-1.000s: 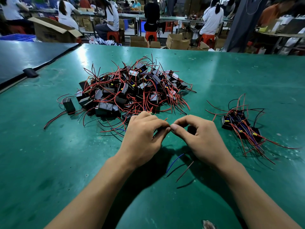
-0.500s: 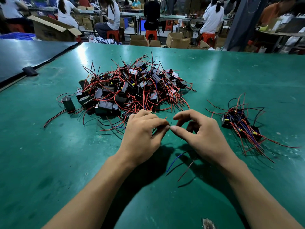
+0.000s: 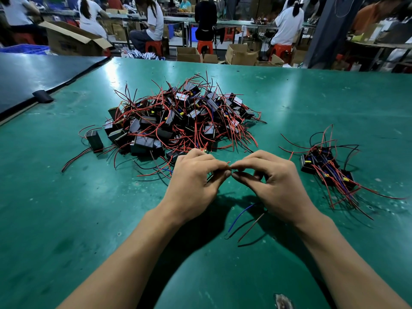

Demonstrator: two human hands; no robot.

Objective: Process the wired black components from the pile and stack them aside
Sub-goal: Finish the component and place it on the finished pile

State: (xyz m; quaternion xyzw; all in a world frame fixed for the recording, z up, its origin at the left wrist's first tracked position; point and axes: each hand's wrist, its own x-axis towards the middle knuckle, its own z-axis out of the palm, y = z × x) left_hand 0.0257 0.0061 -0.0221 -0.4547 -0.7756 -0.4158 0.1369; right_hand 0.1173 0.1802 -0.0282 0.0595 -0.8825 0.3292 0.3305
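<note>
Two hands meet: left hand (image 3: 194,181) and right hand (image 3: 274,184), each grip pinched on one red wire (image 3: 227,163), six o'clock of the pile (image 3: 178,121). Probably light, floppy and quick to tangle, so best held near its tip.

Tips meeting — left hand (image 3: 191,184) and right hand (image 3: 275,186), fingers (image 3: 211,162) curled.
</note>
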